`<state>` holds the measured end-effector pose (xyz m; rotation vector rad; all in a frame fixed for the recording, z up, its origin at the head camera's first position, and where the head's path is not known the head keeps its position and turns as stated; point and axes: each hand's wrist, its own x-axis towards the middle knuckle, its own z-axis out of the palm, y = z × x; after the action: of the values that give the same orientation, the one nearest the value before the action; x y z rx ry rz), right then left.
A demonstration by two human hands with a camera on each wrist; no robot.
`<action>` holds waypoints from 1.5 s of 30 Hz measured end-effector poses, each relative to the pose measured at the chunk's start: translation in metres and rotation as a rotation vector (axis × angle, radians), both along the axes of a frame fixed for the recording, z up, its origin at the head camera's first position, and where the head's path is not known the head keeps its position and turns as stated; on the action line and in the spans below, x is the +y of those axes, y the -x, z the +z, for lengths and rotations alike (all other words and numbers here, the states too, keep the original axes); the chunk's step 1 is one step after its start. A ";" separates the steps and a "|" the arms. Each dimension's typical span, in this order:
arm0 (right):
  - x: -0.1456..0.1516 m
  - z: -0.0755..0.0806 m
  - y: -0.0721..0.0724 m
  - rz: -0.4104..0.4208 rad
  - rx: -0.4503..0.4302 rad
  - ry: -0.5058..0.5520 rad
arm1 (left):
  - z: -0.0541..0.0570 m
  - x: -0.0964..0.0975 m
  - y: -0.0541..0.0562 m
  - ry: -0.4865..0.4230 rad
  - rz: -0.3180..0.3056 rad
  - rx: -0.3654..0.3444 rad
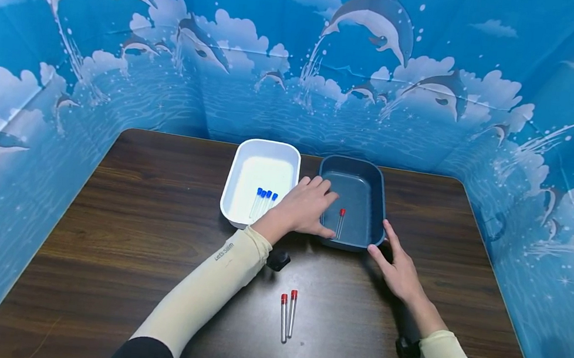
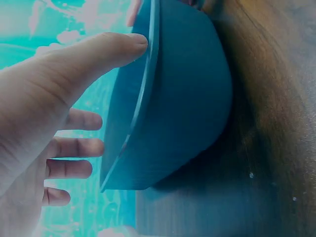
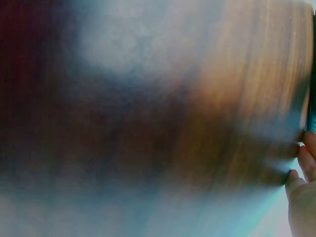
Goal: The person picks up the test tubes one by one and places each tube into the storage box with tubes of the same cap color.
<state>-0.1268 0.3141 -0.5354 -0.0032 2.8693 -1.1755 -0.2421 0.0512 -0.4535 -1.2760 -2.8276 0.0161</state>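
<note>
standing at the table: a person is working at a dark tray with both hands.

left hand is hovering over the tray's left edge, fingers spreading loosely apart, thumb lying at the near rim; it isn't gripping anything. i'm not managing to tell whether the thumb is pressing the rim or just crossing it.

right hand is reaching to the tray's near right corner, fingers nearly straight, thumb standing well apart from them; the fingertips are meeting the tray's outside without curling round it.

inside the dark tray, one red-capped tube is lying towards the near side, its cap pointing away from the person. just left, a white tray is holding four blue-capped tubes, lying side by side, partly hiding behind the left forearm.

nearer the person, two more red-capped tubes are lying close together on the table.

pale sleeves are covering both forearms. behind, a dolphin curtain is hanging.
</note>
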 end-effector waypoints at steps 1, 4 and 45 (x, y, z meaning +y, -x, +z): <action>0.000 0.000 0.000 0.001 -0.002 0.000 | 0.000 -0.002 -0.002 -0.012 0.001 -0.006; 0.000 0.000 0.000 0.002 -0.008 0.003 | 0.001 -0.008 -0.007 -0.044 0.005 -0.015; 0.001 -0.001 0.002 -0.003 -0.018 0.012 | -0.061 -0.117 -0.131 -0.299 0.082 -0.181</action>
<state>-0.1283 0.3152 -0.5363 0.0115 2.8482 -1.1867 -0.1114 -0.0658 -0.5150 -1.1485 -2.8804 -0.5235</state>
